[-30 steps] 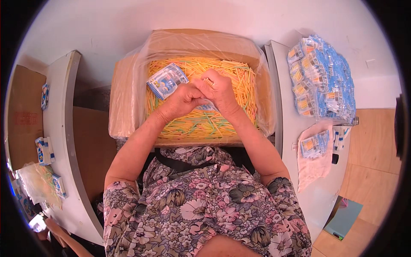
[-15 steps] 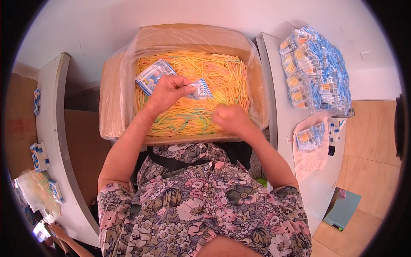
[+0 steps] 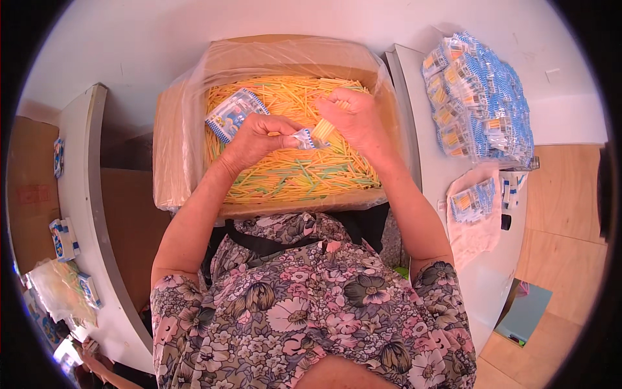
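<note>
Before me a cardboard box (image 3: 293, 209) lined with clear plastic holds a deep layer of thin yellow, orange and green sticks (image 3: 278, 178). My left hand (image 3: 258, 141) is closed, pinching a small clear plastic bag (image 3: 304, 139) with a blue-striped edge. To its right my right hand (image 3: 355, 118) is closed round a small bundle of yellow sticks (image 3: 323, 129). The lower ends of that bundle are at the bag's mouth; whether they are inside it I cannot tell. Flat empty bags (image 3: 228, 118) with blue-striped edges lie on the sticks beyond my left hand.
On the white table at right stands a big heap of filled bags (image 3: 483, 104). Nearer, several filled bags (image 3: 473, 201) lie on a pink cloth (image 3: 468, 236). Small blue-and-white packets (image 3: 63, 238) rest along the left table, where another person's hand (image 3: 91, 353) shows at the lower corner.
My right hand has risen from the sticks and come up beside the bag, now with a bundle of yellow sticks in it. The bag in my left hand has tilted slightly.
</note>
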### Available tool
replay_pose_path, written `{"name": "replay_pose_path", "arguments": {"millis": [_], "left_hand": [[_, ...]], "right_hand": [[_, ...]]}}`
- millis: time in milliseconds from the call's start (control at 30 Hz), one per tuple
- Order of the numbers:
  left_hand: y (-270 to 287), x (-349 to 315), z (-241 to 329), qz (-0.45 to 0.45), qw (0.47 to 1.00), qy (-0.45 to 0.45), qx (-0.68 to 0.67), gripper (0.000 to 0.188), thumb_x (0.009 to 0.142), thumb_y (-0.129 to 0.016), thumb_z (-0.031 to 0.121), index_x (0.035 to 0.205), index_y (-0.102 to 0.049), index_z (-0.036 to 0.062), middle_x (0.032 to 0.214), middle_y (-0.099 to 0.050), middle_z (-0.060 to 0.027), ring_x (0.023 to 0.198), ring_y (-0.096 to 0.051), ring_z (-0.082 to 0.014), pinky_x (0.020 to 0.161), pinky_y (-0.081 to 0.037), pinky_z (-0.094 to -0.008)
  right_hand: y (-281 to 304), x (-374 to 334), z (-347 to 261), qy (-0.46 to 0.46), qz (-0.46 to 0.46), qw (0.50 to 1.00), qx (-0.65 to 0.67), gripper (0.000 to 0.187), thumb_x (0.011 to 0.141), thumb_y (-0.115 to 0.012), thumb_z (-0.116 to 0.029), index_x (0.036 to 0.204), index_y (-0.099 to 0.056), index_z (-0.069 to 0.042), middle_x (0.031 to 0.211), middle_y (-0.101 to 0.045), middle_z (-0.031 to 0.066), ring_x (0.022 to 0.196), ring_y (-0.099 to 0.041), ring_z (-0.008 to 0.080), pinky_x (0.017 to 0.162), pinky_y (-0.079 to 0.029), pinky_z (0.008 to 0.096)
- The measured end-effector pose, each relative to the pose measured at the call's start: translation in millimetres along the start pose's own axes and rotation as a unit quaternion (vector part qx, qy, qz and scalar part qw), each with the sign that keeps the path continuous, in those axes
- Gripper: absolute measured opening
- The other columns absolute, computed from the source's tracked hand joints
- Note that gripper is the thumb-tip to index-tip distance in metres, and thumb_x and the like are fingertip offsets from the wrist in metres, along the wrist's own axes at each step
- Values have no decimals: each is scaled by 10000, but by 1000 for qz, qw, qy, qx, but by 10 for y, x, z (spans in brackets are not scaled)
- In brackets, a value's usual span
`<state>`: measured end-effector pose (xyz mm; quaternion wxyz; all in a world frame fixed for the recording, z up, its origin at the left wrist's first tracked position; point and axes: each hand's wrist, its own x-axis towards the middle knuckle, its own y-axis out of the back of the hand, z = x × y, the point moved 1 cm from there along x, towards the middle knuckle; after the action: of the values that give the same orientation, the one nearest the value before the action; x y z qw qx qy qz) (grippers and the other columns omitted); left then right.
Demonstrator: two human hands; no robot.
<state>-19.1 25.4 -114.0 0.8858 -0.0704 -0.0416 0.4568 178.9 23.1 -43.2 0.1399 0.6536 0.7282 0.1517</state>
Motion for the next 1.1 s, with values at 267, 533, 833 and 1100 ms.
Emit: {"name": "replay_pose_path", "arguments": {"millis": [267,533,833,1100], "left_hand": [[-15,-165,130,28,999,39,15,176,874,-673,123,1012,-711,20,860,-688,12,818,-581,-49,774,-485,-234],[-341,327,61,34,976,52,208,235,872,-662,175,1023,-697,-3,894,-701,-47,815,-610,-96,770,-485,-250],[-1127,1077,-63,158,872,-106,451,233,802,-695,52,1023,-656,-11,1058,-650,-97,979,-597,-217,831,-465,-325],[-970,901,70,147,638,-48,755,374,707,-722,122,1052,-607,33,1027,-610,-153,962,-566,-359,842,-435,-462]], "right_hand": [[-86,-312,-538,19,-21,998,-65,360,821,-703,-346,805,-585,-6,562,-515,60,526,-459,124,503,-403,286],[320,-438,287,217,61,962,-156,175,819,-707,-103,947,-629,-12,734,-593,50,671,-561,138,614,-462,293],[4084,-2307,954,-74,250,963,-68,207,791,-715,-62,978,-660,9,857,-644,30,740,-592,76,650,-473,232],[4452,-2771,1712,-74,366,773,-513,423,795,-706,-156,1172,-573,-19,1184,-588,164,1133,-508,340,964,-402,414]]}}
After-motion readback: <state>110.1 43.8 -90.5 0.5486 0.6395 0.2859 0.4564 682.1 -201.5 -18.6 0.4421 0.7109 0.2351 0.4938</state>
